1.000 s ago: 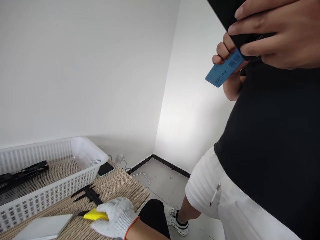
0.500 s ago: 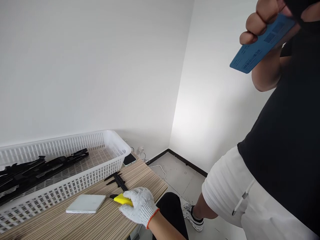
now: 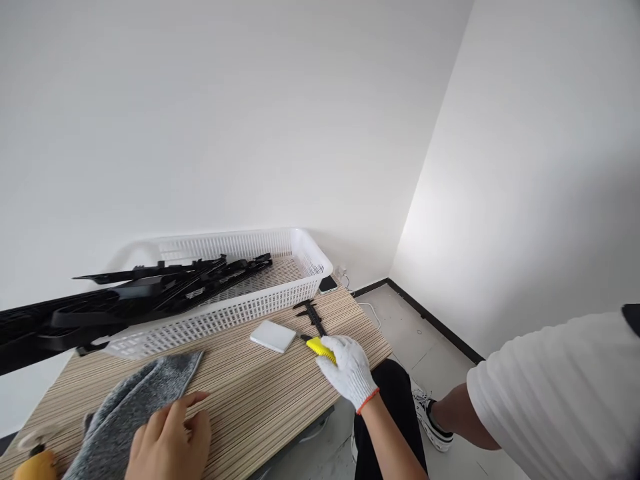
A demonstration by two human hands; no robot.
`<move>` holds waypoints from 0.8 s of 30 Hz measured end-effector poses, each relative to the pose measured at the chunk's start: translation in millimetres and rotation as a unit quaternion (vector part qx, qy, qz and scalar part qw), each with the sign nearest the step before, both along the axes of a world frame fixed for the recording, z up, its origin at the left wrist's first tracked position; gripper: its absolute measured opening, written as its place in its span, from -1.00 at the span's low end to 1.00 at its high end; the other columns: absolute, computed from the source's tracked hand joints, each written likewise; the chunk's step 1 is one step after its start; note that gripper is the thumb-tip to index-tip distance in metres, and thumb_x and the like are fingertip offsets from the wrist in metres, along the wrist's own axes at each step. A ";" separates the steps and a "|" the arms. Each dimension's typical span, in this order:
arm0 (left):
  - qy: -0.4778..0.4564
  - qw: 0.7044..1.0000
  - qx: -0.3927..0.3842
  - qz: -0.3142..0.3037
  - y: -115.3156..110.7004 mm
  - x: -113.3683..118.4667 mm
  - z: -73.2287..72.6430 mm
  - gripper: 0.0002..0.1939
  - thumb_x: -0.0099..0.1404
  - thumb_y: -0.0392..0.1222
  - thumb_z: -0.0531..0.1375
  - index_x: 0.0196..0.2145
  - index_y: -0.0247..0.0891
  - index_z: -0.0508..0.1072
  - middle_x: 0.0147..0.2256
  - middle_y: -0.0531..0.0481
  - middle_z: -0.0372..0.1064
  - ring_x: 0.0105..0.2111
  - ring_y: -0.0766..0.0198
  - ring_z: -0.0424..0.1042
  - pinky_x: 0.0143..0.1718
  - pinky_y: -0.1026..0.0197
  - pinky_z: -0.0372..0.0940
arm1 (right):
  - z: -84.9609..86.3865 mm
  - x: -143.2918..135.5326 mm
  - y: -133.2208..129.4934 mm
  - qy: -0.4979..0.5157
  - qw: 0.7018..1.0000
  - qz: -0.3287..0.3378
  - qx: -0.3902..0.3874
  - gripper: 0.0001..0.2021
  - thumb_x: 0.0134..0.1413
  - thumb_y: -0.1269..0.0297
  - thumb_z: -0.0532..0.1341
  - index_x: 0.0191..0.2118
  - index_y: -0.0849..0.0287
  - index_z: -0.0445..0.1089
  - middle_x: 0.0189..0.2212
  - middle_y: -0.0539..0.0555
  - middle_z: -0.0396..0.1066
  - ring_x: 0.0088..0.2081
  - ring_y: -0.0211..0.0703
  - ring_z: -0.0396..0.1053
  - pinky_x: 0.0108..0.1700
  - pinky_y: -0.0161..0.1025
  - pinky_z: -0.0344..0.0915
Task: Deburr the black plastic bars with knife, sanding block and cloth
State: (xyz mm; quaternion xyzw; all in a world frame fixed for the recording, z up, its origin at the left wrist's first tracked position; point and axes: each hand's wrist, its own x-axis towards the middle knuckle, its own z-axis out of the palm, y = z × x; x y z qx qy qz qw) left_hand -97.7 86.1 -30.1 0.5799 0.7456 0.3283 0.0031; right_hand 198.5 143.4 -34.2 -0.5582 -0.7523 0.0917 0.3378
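Observation:
My right hand (image 3: 346,370), in a white knitted glove with an orange cuff, is closed around the yellow handle of a utility knife (image 3: 320,348) at the table's right end. The blade points left, towards a flat white rectangular block (image 3: 273,335). Just beyond this hand lies a black caliper (image 3: 313,316). My bare left hand (image 3: 173,440) hovers low over the table's near edge, its fingers bent and apart with nothing between them. Next to it rests a crumpled grey cloth (image 3: 137,407).
A white slatted basket (image 3: 240,308) along the wall holds several long black plastic parts (image 3: 150,287), some sticking out to the left. A phone (image 3: 328,285) lies by its right end. A yellow object (image 3: 36,467) stands at lower left. Another person's leg (image 3: 463,417) is at the right.
The view has swung left, bringing my left hand, the cloth and the yellow object into sight. The other person's hand with a blue card has left the view. My right hand keeps the knife.

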 end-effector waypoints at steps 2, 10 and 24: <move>0.015 1.000 -0.018 -0.010 -1.2 0.3 -0.7 -0.58 0.27 -0.05 -0.04 -0.09 -0.24 0.47 -0.15 -0.22 0.44 -0.12 -0.10 0.35 -0.12 -0.02 0.29 | 2.2 -0.1 -0.8 -0.003 1.000 0.001 -0.011 -0.60 0.25 0.07 0.20 0.16 -0.01 0.38 0.07 0.01 0.45 0.08 -0.06 0.37 0.18 -0.07 0.26; 0.027 0.999 -0.004 -0.024 -1.9 -2.3 -4.6 -0.61 0.19 -0.08 0.00 -0.13 -0.22 0.49 -0.17 -0.19 0.47 -0.20 -0.05 0.33 -0.11 0.00 0.24 | 4.2 -0.3 -2.5 -0.006 1.000 0.003 -0.014 -0.60 0.27 0.05 0.18 0.16 0.00 0.38 0.08 0.03 0.45 0.10 -0.06 0.38 0.18 -0.06 0.27; 0.005 1.000 -0.028 -0.007 -2.7 4.4 2.9 -0.58 0.17 -0.05 -0.03 -0.15 -0.20 0.49 -0.23 -0.18 0.47 -0.24 -0.05 0.30 -0.15 -0.01 0.24 | 3.6 -0.3 -2.7 -0.003 1.000 0.004 -0.018 -0.60 0.27 0.04 0.18 0.17 -0.01 0.38 0.09 0.03 0.44 0.10 -0.05 0.37 0.19 -0.04 0.27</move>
